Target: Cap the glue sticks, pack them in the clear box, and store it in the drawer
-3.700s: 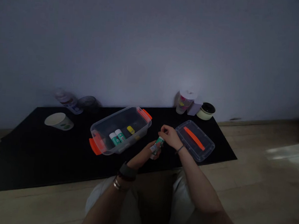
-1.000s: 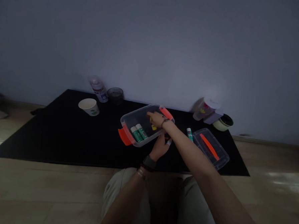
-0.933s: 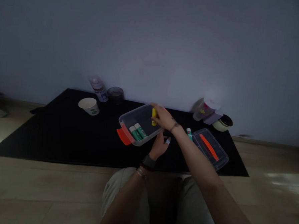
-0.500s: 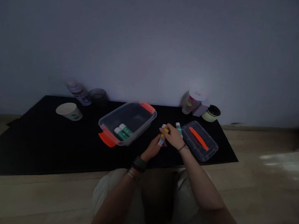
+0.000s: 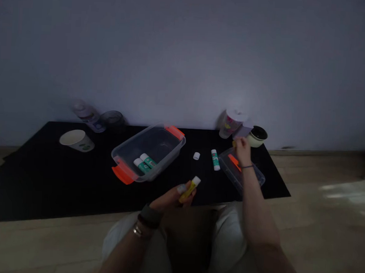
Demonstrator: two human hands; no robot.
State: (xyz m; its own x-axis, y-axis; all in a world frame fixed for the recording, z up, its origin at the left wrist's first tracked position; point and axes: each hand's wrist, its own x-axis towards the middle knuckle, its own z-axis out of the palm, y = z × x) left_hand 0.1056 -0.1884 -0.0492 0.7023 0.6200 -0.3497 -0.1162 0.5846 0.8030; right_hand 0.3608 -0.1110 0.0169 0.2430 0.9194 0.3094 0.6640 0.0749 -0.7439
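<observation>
We log the left hand low over the near edge of the black mat, fingers curled narrowly around a yellow glue stick. The stick is held at a slant, its long axis rising from lower left to upper right, with its white end pointing up and away toward the right. A dark wristwatch and a metal bracelet sit on that arm.

We see the right hand raised at the far right of the mat, above a clear plastic lid with an orange strip. Its fingers are drawn together, with a small yellow speck at the fingertips; we cannot tell whether they grip it.

Between the hands, a small white cap and a green-labelled glue stick lie apart on the mat. To the left is a clear plastic box with orange handles, two green-labelled glue sticks lying inside. Along the wall we note a paper cup on its side, a blurred bottle, a dark glass, a plastic cup, and a small pale bowl.
</observation>
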